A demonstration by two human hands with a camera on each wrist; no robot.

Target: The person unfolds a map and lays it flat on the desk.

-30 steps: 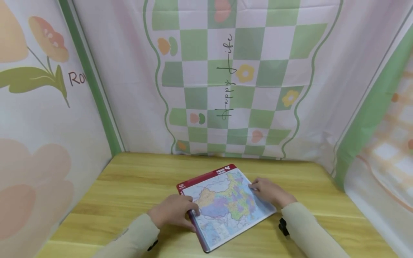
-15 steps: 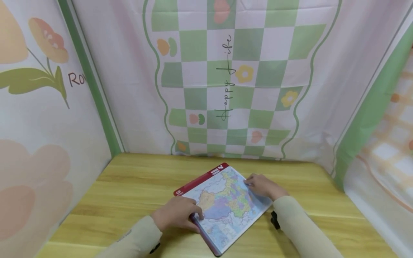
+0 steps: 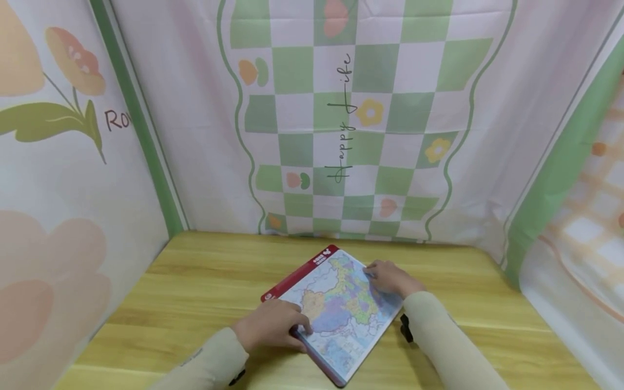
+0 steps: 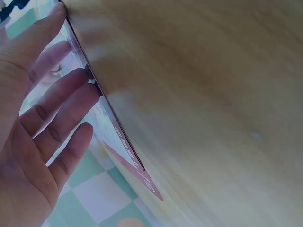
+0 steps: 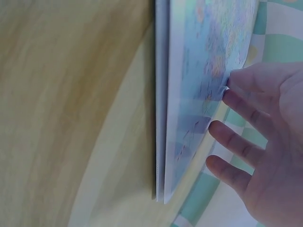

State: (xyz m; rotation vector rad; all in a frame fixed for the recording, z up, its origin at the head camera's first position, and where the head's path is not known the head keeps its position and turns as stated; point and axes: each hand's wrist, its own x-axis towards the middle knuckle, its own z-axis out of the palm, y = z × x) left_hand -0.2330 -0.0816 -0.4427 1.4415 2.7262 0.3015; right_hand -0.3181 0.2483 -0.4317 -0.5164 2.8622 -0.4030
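Note:
A thin rectangular map board (image 3: 336, 317) with a red strip along its far edge lies slanted on the table. My left hand (image 3: 273, 324) holds its left edge, fingers bent over the top and thumb at the side. In the left wrist view, that hand's fingertips (image 4: 90, 92) meet the board's edge. At the right edge, my right hand (image 3: 390, 277) pinches the board between thumb and forefinger. From the right wrist view, the board (image 5: 208, 90) shows layered edges, and the other fingers (image 5: 234, 142) are spread beside it.
The wood-grain table (image 3: 195, 281) extends around the board. A green-and-white checked curtain (image 3: 331, 146) hangs behind it. Printed fabric (image 3: 63, 179) forms the left side, and a green-banded fabric (image 3: 551, 179) the right.
The map board has turned counter-clockwise on the table. Its red end has swung left and its near corner right. My right hand has shifted left with it; my left hand has moved slightly right.

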